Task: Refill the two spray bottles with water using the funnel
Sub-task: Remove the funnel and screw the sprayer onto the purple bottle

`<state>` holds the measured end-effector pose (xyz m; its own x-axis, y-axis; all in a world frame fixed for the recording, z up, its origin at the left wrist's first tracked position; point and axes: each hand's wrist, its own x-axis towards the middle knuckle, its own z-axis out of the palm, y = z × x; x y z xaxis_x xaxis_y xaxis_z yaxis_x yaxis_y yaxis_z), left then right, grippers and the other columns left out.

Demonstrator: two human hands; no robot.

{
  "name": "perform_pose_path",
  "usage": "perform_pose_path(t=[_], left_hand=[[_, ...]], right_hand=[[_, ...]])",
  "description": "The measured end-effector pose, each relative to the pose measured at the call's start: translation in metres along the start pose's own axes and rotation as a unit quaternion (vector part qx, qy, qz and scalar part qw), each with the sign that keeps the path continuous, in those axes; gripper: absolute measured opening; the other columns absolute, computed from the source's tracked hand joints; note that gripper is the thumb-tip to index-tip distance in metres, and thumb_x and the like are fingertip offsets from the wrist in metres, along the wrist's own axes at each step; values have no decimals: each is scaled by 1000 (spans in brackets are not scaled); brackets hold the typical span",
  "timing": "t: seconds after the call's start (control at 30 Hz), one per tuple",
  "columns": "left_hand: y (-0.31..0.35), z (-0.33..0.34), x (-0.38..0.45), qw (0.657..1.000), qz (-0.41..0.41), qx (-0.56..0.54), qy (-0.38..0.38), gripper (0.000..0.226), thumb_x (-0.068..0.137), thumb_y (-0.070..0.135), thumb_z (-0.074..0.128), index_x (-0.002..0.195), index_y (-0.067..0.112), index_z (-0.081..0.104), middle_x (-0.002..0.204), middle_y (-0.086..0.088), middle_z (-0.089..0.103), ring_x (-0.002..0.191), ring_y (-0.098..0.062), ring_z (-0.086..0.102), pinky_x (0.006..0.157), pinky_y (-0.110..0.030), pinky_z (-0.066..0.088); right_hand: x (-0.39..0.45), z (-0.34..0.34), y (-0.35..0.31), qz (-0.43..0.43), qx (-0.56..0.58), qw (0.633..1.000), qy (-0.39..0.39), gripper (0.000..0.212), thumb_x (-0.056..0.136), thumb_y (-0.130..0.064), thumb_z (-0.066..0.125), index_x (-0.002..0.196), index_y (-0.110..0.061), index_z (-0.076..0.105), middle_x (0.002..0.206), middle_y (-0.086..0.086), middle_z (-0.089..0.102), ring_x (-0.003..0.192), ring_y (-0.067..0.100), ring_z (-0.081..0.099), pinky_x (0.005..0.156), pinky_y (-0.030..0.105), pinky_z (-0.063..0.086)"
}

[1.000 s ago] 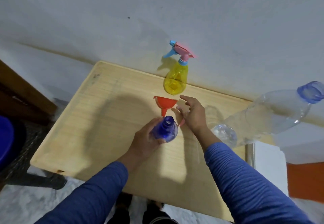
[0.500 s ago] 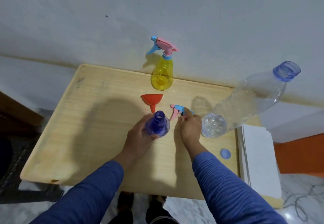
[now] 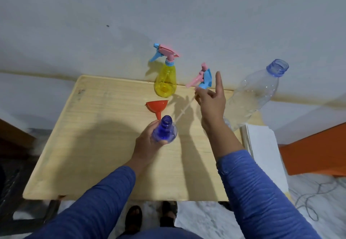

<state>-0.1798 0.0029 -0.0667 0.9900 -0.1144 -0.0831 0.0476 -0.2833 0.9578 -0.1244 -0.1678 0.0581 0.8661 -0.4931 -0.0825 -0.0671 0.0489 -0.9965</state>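
**Blue bottle uncapped, spray head lifted clear**

On the wooden table (image 3: 104, 145), near its middle, the left hand (image 3: 148, 145) grips the blue spray bottle (image 3: 164, 132) around its body. Bottle upright, neck open, no head on it.

Right hand (image 3: 211, 104) raised above the table, pinching the pink-and-blue spray head (image 3: 202, 78) between thumb and fingers; index finger sticks straight up. The head's thin pale dip tube (image 3: 184, 110) slants down toward the blue bottle; its lower end lies beside the bottle's neck, outside the opening as far as can be seen.

Red funnel (image 3: 158, 106) sits on the table just behind the blue bottle, wide mouth up and tilted, spout pointing toward the bottle's neck; touching or not, cannot tell.

Yellow spray bottle (image 3: 165, 83) stands upright at the table's far edge against the white wall (image 3: 168, 14), its pink-and-blue head in place.

Large clear water bottle (image 3: 252, 96) stands at the table's right side, cap off, blue neck ring showing, water in the lower part.

Labels and writing: none readable on any bottle, funnel or spray head.

Right of the table: a white stack (image 3: 262, 150), an orange surface (image 3: 314, 154) beyond it. Both sleeves blue.
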Motion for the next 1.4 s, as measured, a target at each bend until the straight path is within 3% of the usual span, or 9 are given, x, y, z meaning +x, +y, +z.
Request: perform_pose_path(t=[0.1,0.2,0.3,0.43,0.53,0.8,0.97,1.17,1.4], left_hand=[[0,0,-1,1000,9,8,14,62,63,29,73,115,53,48,110,32,57,105,-2,58,90,-20,46],[-5,2,-2,999,18,-7,29,67,66,13,77,123,37,51,112,36,50,108,2,54,95,-19,43],[-9,2,-2,999,21,-12,26,70,67,9,78,125,35,49,115,33,50,105,12,51,96,-18,41],[-11,2,-3,999,29,-23,25,69,63,20,76,123,39,46,116,37,47,105,21,48,92,-7,38],[-15,3,-1,999,36,-15,26,71,64,19,77,126,38,46,120,31,50,109,14,49,96,-17,41],[-21,6,2,998,41,-6,41,75,67,8,79,133,19,48,132,10,49,122,-9,49,105,-36,41],[-18,4,2,998,55,18,39,77,66,9,81,134,24,48,129,12,51,117,-7,52,100,-30,45],[-12,2,1,996,75,32,33,78,67,8,80,131,32,43,125,18,48,114,-6,52,96,-26,46],[-14,2,1,996,71,44,33,72,68,11,79,132,22,49,121,17,51,110,-10,55,95,-29,47]], right_hand=[[-10,1,-31,-85,-37,996,-11,67,81,-14,64,136,-42,40,116,2,61,92,17,60,89,35,54],[-21,0,-45,-144,-78,986,-10,59,84,-15,64,136,-36,43,105,-16,57,87,5,57,84,26,54],[-31,1,-48,-172,-105,979,-16,58,85,-16,64,136,-36,44,105,-11,57,85,6,56,80,21,53],[-41,9,-41,-199,-133,971,-27,56,86,-21,64,134,-42,44,104,-12,54,91,11,58,87,30,54],[-46,15,-29,-215,-132,967,-45,57,85,-22,66,130,-48,43,104,-12,55,96,13,59,91,35,53],[-69,17,29,-185,-102,970,-120,48,86,-9,64,128,-30,50,122,-5,60,106,8,60,89,21,50],[-74,17,56,-142,-116,972,-150,45,86,-5,63,122,-29,51,112,-25,56,104,3,59,91,20,49],[-71,20,58,-153,-120,970,-146,49,85,-6,63,116,-41,49,115,-21,56,108,14,60,95,33,50],[-72,20,60,-163,-121,966,-163,50,83,2,62,118,-32,50,115,-10,57,109,20,59,93,29,51]])
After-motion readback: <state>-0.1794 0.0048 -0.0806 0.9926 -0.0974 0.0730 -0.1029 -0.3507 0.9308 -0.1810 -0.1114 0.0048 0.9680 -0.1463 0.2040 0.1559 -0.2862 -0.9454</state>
